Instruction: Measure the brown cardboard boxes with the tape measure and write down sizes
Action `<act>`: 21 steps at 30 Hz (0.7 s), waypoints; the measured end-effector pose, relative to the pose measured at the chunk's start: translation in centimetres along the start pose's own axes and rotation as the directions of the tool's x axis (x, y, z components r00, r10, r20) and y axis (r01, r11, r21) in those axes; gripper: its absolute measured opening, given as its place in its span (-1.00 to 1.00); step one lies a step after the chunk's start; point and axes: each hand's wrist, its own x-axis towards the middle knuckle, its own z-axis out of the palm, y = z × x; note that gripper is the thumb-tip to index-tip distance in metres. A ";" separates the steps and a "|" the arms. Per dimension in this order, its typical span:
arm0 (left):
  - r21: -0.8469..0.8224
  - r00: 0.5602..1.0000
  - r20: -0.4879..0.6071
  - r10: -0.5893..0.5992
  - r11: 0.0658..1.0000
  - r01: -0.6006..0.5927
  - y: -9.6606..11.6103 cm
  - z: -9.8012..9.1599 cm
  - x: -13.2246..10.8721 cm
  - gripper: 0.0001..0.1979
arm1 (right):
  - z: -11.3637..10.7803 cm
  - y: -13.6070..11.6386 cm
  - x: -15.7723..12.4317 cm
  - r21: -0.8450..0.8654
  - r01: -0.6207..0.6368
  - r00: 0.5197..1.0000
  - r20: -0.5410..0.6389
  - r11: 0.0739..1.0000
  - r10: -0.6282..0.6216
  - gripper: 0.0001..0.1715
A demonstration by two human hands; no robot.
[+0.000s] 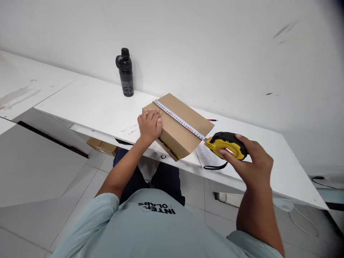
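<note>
A brown cardboard box (185,111) sits at an angle on the white table, its near corner jutting over the front edge. My left hand (151,125) grips the box's left end, fingers bent over the top edge. In my right hand (252,157) is a yellow and black tape measure (227,145), held just off the box's right end. Its pulled-out blade (178,120) lies across the top of the box, with the tip at the far left edge. A black wrist strap (215,167) hangs from the tape measure.
A dark bottle (126,73) stands near the wall at the back left. Beside the box lies a sheet of paper with writing (208,157). A red and black pen (213,120) shows partly behind the box. Cardboard boxes (102,146) rest under the table (88,96).
</note>
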 end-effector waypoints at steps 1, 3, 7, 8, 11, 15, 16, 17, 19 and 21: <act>0.003 1.000 -0.001 0.007 1.000 -0.007 0.0 -0.2 0.1 -0.55 | 0.1 0.0 -0.1 -0.002 -0.003 1.000 -0.009 1.000 0.003 -0.38; 0.014 1.000 0.004 0.013 1.000 -0.014 0.1 -0.8 0.4 -0.58 | 0.4 -0.2 -0.1 -0.013 -0.030 0.999 -0.011 0.999 0.030 -0.39; 0.075 0.997 0.078 0.002 0.997 -0.008 0.8 -2.8 2.4 -0.62 | 0.9 -0.2 0.0 -0.032 -0.051 0.999 -0.002 0.998 0.050 -0.39; 0.094 0.994 0.107 -0.005 0.996 -0.006 1.0 -3.3 3.2 -0.62 | 1.0 -0.2 0.0 -0.032 -0.045 0.999 -0.005 0.998 0.045 -0.39; 0.135 0.991 0.125 -0.040 0.991 0.023 1.3 -4.1 6.2 -0.66 | 1.0 -0.2 -0.1 -0.026 -0.017 1.000 -0.016 1.000 0.017 -0.40; 0.167 0.965 0.160 -0.205 0.970 0.178 0.7 -3.3 9.4 -0.60 | 0.8 -0.6 -0.2 -0.040 -0.010 1.000 -0.020 0.999 0.009 -0.40; 0.168 0.937 0.226 -0.266 0.958 0.231 0.4 -3.0 9.8 -0.55 | 0.7 -0.7 -0.3 -0.046 -0.011 1.000 -0.020 0.999 0.010 -0.40; 0.169 0.904 0.291 -0.313 0.947 0.273 0.1 -2.8 10.1 -0.51 | 0.6 -0.8 -0.3 -0.049 -0.012 1.000 -0.018 0.999 0.011 -0.40; 0.173 0.862 0.375 -0.342 0.939 0.297 -0.5 -2.5 10.2 -0.43 | 0.4 -0.8 -0.3 -0.043 -0.010 1.000 -0.019 0.999 0.010 -0.41; 0.186 0.869 0.382 -0.314 0.947 0.261 -0.9 -2.5 10.2 -0.39 | 0.3 -0.7 -0.3 -0.035 -0.025 0.999 -0.020 0.999 0.025 -0.42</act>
